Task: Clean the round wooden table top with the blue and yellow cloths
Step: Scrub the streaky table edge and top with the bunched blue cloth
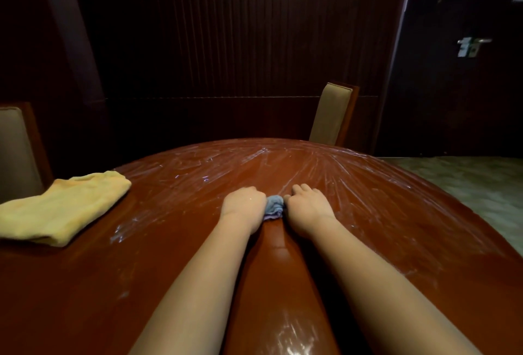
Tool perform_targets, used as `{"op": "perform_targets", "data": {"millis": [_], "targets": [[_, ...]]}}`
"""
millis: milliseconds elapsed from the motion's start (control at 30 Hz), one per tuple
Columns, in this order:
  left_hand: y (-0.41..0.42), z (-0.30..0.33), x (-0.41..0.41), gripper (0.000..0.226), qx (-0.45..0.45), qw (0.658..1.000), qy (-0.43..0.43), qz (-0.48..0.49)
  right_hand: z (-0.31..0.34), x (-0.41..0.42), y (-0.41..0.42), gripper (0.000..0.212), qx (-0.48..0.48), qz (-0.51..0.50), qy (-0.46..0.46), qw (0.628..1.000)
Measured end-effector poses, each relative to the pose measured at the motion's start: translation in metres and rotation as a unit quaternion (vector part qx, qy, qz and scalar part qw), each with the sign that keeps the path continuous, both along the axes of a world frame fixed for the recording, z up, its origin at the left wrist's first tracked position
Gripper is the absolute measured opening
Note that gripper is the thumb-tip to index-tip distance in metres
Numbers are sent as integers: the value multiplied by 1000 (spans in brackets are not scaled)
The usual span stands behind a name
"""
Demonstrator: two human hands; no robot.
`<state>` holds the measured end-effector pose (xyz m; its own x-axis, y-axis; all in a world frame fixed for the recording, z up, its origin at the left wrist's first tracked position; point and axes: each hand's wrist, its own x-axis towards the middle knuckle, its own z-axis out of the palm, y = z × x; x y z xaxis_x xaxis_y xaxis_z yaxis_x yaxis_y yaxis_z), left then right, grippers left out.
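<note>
Left hand [244, 204]: it is curled into a fist and grips the left end of the blue cloth [274, 207].
Right hand [308, 204]: it is curled too and grips the right end of the same cloth.
Hands together: they sit side by side, with only a small bunch of cloth showing between them.
Blue cloth: it is scrunched up small and looks pressed down on the table [175, 264], right between the two fists.
Table near the hands: the red-brown wood is shiny, and pale wet-looking streaks fan out beyond the hands and to both sides.
Yellow cloth [63, 209]: it lies folded on the table, well off to the left of the left hand, and no hand touches it.
Chairs: one chair [331, 114] stands past the far edge of the table, beyond the right hand. Another chair [17, 153] stands far to the left, behind the yellow cloth.
Step now: I think this is the wiping part with the blue cloth, done with both hands.
Next move: the hands need to push the cloth over the streaky parts and keep it pressed flat. The yellow cloth probably comes after, maybe to dry the top.
</note>
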<state>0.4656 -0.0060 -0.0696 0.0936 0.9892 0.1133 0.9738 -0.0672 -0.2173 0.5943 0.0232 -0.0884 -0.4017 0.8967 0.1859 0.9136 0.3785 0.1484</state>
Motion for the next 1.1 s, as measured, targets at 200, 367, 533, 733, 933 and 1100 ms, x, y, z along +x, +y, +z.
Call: {"op": "perform_targets", "data": {"millis": [200,367,533,733,933,1100], "targets": [[-31,3,8,27,-5,1000,-12,4,0,10,-35,33,-2,9,7,1000],[-75,9,25,27,-9,1000,6,5,2,23,-80,33,-5,13,13,1000],[-116,13,39,26,-23,1000,13,13,4,38,-123,32,-4,24,7,1000],[-152,15,54,23,-43,999,-6,-12,2,66,-160,31,-9,29,2,1000],[-171,15,78,22,-42,999,6,-34,3,91,-181,33,-17,14,4,1000],[-170,19,82,21,-50,998,5,-34,2,97,-177,33,-13,13,2,1000]]}}
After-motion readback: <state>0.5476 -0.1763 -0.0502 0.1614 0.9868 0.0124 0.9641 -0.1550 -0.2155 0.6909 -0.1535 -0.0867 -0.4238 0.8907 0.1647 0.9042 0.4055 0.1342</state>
